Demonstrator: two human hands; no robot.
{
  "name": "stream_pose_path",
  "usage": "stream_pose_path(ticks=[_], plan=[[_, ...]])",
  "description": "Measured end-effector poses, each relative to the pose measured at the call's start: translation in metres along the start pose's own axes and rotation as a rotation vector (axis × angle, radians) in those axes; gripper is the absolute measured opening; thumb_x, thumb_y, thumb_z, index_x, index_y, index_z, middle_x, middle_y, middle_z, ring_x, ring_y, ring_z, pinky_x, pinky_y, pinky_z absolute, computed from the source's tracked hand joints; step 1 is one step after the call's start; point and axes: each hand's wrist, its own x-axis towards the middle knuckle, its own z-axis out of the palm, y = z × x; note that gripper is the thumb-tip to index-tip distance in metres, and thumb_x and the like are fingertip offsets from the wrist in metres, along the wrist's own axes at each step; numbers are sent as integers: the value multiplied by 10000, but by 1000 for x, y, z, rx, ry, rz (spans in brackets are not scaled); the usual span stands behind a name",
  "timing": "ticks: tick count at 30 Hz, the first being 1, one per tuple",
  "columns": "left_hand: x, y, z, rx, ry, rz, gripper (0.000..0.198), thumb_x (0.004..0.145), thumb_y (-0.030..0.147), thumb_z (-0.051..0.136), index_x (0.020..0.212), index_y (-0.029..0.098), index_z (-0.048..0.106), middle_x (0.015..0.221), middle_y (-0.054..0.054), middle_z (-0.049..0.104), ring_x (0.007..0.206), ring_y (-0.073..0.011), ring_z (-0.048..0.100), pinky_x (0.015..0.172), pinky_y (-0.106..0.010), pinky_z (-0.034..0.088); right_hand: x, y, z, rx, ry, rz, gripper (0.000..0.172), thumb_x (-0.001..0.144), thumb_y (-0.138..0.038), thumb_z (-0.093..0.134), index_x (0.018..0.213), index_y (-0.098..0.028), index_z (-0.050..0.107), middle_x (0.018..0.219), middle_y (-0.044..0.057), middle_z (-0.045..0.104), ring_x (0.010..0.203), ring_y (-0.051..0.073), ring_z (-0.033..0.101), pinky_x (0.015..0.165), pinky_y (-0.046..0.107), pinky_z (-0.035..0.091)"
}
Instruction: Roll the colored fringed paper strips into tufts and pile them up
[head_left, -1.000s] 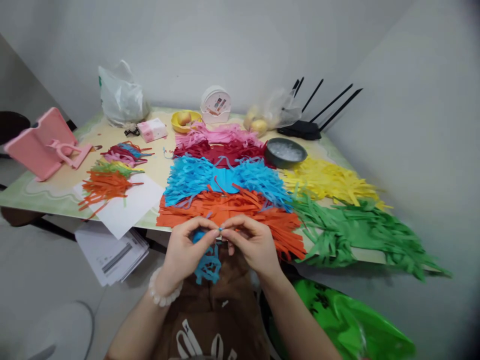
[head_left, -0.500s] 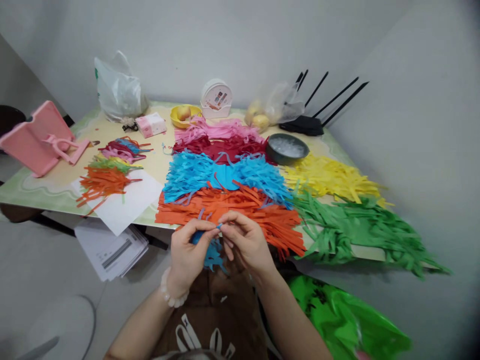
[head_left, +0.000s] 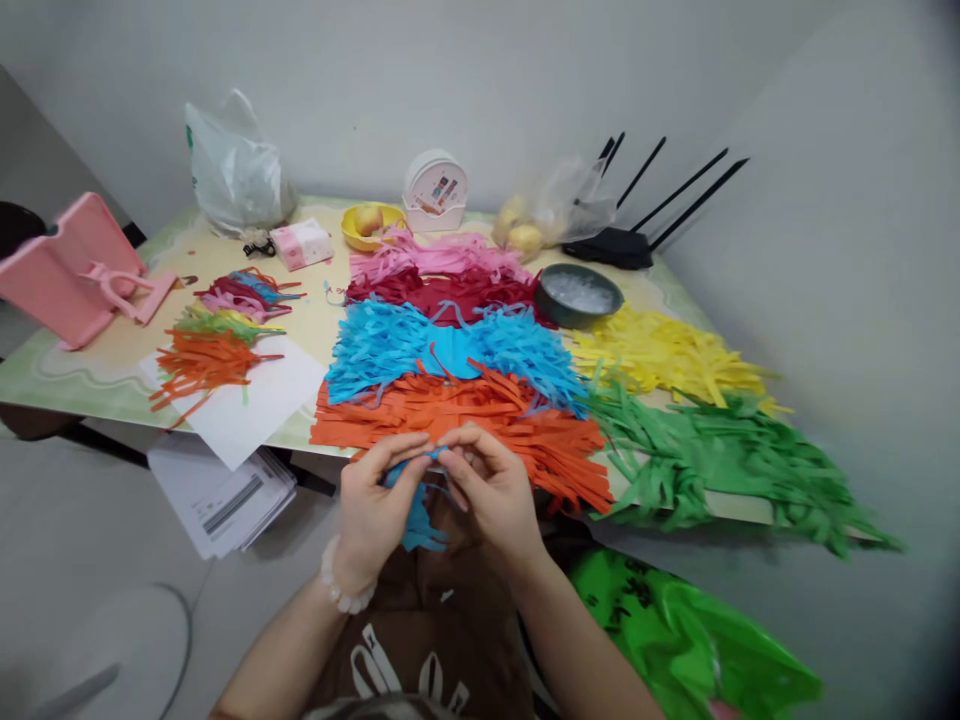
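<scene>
Just off the table's front edge, my left hand and my right hand pinch a blue paper tassel between thumbs and fingertips. Its top is twisted into a narrow strand between them, and the fringe hangs down below. Right behind my hands lies fringed orange paper. Beyond it come fringed sheets of blue, dark red and pink paper. Several finished tassels in mixed colours rest on the left, partly over a white sheet.
Fringed yellow and green paper cover the right side, the green overhanging the edge. A dark bowl, a yellow dish, a black router and a pink tablet stand stand around. A green bag hangs low right.
More of the twisted blue strand shows between my fingertips, and the hanging fringe has shifted slightly. Both hands keep their pinch. The view has moved a little.
</scene>
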Motion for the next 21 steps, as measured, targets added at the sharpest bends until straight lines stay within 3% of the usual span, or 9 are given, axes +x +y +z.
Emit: stream_pose_path(ticks=[3,8,13,17,21], plan=[[-1,-3,1,-56,9,-35,128,773,162,753,897,195,756,866,-18,797,779,-157,764,747,-198,615,0,2,0,-11,22,-44,192,799,-344,767,837,-179,677,591,-72,473,377,23,381,354,165,260],[-2,-2,3,-46,33,33,17,791,175,738,777,185,740,718,-7,759,660,-137,722,654,-199,588,-2,6,2,54,13,-15,206,797,-357,766,850,-182,671,606,-57,529,363,25,379,350,172,240],[-3,2,10,-50,48,140,65,804,158,706,743,178,696,749,-23,738,717,-141,698,717,-236,571,-2,7,6,199,46,63,271,724,-387,817,800,-194,642,505,-93,453,335,16,289,347,163,193],[0,2,11,-168,-2,36,67,770,155,731,726,167,682,744,-33,733,700,-146,700,699,-237,573,-1,6,5,267,10,158,362,640,-442,858,782,-198,631,503,-77,498,341,15,241,331,162,173],[0,-3,10,-208,21,47,62,759,131,729,724,174,700,768,-32,745,741,-145,713,735,-232,576,-4,5,3,139,16,135,274,723,-403,813,822,-198,660,511,-89,441,354,23,273,353,171,196]])
